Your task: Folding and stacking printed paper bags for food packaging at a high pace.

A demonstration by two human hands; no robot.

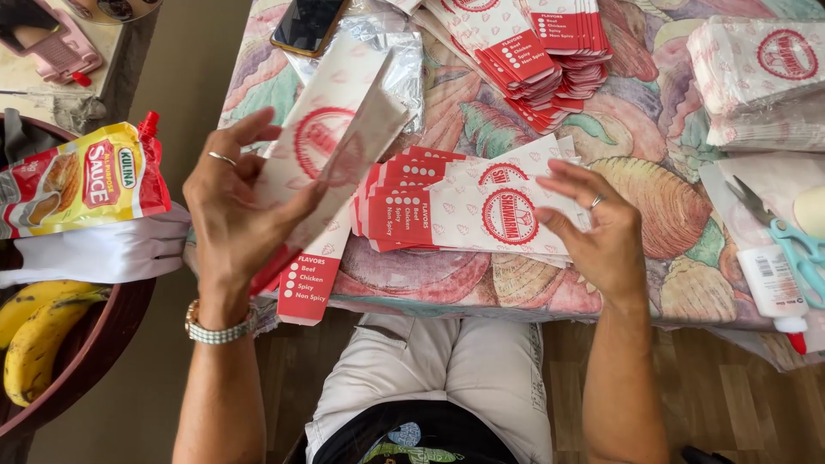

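Two stacks of flat red-and-white paper sleeves lie on the tabletop (662,283): a fanned pile (455,210) at the near edge, between the hands, and a second fanned stack (537,51) toward the far edge. One paper sleeve (339,142) is lifted, tilted, its mouth spread. Left hand (228,210) grasps its lower part, fingers curled around it. Right hand (601,228) rests open on the near pile, palm down, holding nothing I can make out. Judgement: one sleeve in work, many flat ones left; how many are finished cannot be told. Foil sheet (404,60) lies under the raised sleeve. Scissors (786,241) and glue bottle (773,288) sit near the right edge.
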